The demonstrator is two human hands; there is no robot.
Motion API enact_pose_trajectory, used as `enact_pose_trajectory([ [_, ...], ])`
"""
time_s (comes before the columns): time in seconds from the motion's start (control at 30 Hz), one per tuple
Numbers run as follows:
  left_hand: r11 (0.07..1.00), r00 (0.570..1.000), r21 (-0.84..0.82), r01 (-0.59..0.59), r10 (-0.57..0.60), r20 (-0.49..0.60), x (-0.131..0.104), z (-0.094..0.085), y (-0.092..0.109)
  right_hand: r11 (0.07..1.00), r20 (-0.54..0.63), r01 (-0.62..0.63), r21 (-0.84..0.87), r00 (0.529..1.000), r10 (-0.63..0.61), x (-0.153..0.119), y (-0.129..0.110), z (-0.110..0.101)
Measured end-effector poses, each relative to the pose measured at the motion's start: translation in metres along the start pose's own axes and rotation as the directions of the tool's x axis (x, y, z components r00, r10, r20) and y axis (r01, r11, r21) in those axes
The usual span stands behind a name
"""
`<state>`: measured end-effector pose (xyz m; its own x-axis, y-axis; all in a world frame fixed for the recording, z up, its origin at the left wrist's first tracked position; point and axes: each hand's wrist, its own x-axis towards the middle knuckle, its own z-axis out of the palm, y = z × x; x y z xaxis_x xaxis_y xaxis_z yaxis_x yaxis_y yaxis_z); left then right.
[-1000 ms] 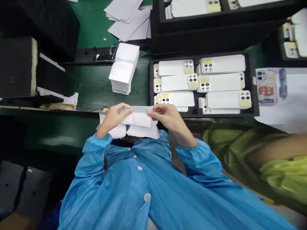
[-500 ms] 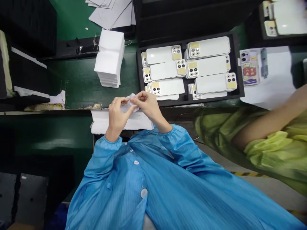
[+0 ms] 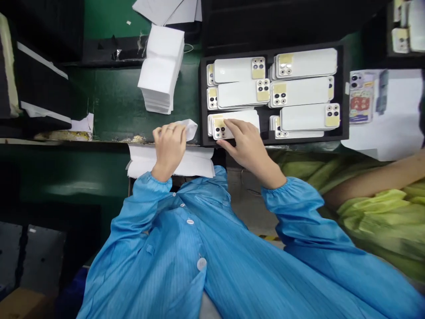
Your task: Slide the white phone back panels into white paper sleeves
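Observation:
My left hand [image 3: 170, 146] is closed around a folded white wipe [image 3: 190, 129], whose pointed end sticks out past the fingers just left of the black tray [image 3: 344, 106]. Over the tray's near left compartment, my right hand [image 3: 244, 141] grips a white phone back cover [image 3: 221, 127] near its camera end, thumb at the near edge and fingers across the top. Part of that cover is hidden beneath the hand. More white covers [image 3: 242, 95] with camera cutouts and yellowish patches lie stacked in the other compartments.
A tall stack of white wipes [image 3: 159, 73] stands on the green bench left of the tray. White cloth [image 3: 195, 166] hangs at the bench edge. On the right are a phone in a patterned case [image 3: 361, 99], white paper [image 3: 398, 110] and a co-worker's arm [image 3: 381, 177].
My hands have parted: the left keeps the wipe, while the right has moved right onto the tray. The gripped cover has shifted slightly left and towards me. The view has shifted too.

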<state>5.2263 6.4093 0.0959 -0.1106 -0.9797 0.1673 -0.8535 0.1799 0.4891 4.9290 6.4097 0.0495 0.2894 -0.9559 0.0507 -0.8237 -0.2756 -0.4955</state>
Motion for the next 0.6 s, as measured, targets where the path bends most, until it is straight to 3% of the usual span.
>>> enact_pose_trajectory([
  [0.07,1.000,0.996,0.026,-0.006,0.004,0.086,0.007,0.017,0.003,0.997,0.052,0.069,-0.020,0.996,-0.068,0.009,0.005,-0.011],
  [0.13,1.000,0.994,0.005,0.010,-0.011,0.105,0.013,0.025,0.002,0.990,0.122,0.135,-0.040,0.984,-0.129,0.025,0.011,-0.023],
  [0.27,0.997,0.996,-0.066,0.035,-0.030,0.080,0.023,0.020,-0.001,0.975,0.275,0.213,-0.064,0.943,-0.188,0.058,0.021,-0.039],
  [0.4,1.000,0.988,-0.020,0.009,-0.006,0.152,0.023,0.022,0.007,0.983,0.361,0.173,-0.059,0.922,-0.140,0.079,0.016,-0.048],
  [0.53,0.998,0.975,-0.058,0.035,-0.022,0.219,0.019,0.039,0.010,0.995,0.368,0.095,-0.030,0.926,-0.078,0.086,0.006,-0.072],
  [0.6,0.989,0.980,-0.141,0.052,-0.024,0.196,0.018,0.047,0.004,0.998,0.259,0.049,0.029,0.964,-0.055,0.084,0.006,-0.088],
])
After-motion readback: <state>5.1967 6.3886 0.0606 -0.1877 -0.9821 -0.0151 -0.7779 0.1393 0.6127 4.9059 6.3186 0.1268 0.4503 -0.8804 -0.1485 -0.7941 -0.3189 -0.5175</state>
